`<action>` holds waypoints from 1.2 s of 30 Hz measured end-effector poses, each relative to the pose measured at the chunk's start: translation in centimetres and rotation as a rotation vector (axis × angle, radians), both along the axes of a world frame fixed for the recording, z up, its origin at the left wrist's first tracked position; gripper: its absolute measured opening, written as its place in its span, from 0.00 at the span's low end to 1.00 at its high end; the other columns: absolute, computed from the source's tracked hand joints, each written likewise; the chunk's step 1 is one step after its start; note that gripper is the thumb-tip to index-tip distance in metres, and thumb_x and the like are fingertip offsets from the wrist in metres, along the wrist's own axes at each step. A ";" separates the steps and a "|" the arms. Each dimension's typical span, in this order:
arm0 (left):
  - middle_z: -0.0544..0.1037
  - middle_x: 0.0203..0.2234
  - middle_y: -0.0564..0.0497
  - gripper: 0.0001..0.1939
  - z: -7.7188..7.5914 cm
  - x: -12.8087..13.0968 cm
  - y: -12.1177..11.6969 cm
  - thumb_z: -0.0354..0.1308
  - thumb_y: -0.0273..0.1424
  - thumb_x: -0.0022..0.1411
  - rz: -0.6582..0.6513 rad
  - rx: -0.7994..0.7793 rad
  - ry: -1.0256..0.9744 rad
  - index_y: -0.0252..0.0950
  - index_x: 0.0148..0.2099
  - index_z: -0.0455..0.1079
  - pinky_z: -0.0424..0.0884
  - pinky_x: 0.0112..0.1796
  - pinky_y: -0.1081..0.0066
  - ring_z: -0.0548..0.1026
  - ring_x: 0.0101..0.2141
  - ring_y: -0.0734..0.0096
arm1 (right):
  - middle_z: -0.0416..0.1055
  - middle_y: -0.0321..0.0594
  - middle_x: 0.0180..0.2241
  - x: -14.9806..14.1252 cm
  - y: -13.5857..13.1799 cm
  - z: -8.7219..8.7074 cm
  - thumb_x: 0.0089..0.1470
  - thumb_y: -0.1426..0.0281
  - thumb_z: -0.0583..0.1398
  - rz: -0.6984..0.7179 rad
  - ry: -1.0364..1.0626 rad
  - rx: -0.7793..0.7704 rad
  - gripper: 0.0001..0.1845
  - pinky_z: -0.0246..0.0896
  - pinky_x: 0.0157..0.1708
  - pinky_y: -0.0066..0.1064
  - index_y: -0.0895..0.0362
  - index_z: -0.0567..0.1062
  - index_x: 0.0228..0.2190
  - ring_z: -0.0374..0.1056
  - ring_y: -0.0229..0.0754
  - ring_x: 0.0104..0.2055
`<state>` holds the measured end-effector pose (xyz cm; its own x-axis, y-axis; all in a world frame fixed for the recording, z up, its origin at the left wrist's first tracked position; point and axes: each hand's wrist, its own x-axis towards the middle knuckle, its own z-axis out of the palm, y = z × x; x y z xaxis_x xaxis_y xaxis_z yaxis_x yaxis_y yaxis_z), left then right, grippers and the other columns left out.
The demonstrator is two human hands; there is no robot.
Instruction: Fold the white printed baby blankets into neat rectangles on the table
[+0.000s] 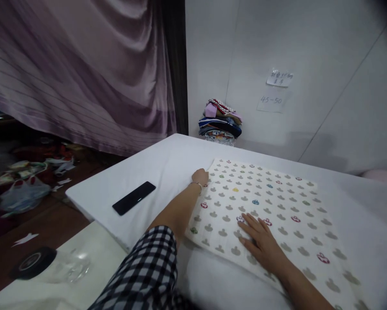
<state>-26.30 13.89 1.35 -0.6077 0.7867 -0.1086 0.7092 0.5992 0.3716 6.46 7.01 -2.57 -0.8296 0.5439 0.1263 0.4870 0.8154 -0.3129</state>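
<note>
A cream cloth (261, 224) printed with grey mushroom-like shapes and a few coloured ones lies spread out on the white table. At its left edge, my left hand (200, 176) is closed, with fingers curled against the cloth's border; the fingertips are partly hidden. My right hand (261, 243) rests flat on the cloth near the front edge, fingers spread. To the left of my left arm, a black smartphone (134, 198) lies on the table.
The white-covered table (167, 159) meets a pale wall bearing two paper notes (279, 78). Folded clothes (221, 122) are stacked beyond the table's far edge. A clear jar with a black lid (35, 262) lies at lower left. A purple curtain (116, 77) hangs behind; plastic bags (25, 193) sit on the floor.
</note>
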 end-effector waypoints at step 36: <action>0.74 0.44 0.52 0.18 1.0 -0.5 -23.6 0.54 0.18 0.49 -0.760 0.285 0.102 0.39 0.40 0.74 0.67 0.45 0.69 0.69 0.45 0.68 | 0.70 0.45 0.40 -1.5 -6.1 2.9 0.61 0.64 0.49 0.221 0.018 0.133 0.17 0.64 0.38 0.37 0.55 0.73 0.43 0.66 0.45 0.40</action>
